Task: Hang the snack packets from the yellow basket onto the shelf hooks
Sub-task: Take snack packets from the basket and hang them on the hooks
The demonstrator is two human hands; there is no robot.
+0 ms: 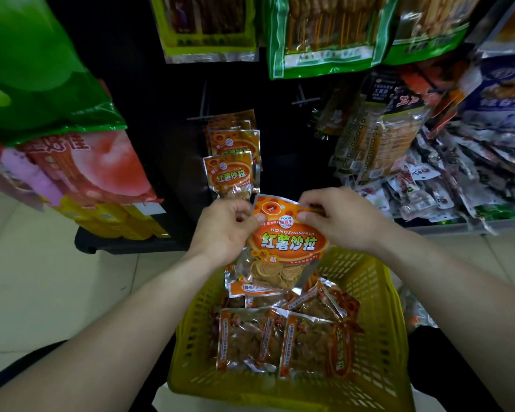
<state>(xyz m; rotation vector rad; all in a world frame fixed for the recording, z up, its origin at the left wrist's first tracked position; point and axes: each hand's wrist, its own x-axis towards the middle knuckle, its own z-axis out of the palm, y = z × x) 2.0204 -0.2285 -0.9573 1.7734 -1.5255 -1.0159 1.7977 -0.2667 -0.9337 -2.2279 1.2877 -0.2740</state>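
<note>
I hold an orange snack packet (286, 242) upright above the yellow basket (381, 316). My left hand (226, 230) pinches its top left corner, and my right hand (336, 218) pinches its top right edge. Several more orange packets (280, 337) lie inside the basket. Just beyond my hands, matching orange packets (229, 173) hang in a row on a shelf hook against the dark back panel. A bare hook (302, 98) sticks out further right.
Green skewer-snack bags (324, 34) hang above. A pile of mixed packets (446, 179) fills the shelf at right. Large green and pink bags (57, 129) hang at left over yellow boxes (116, 218). Pale floor tiles (42, 278) lie to the left.
</note>
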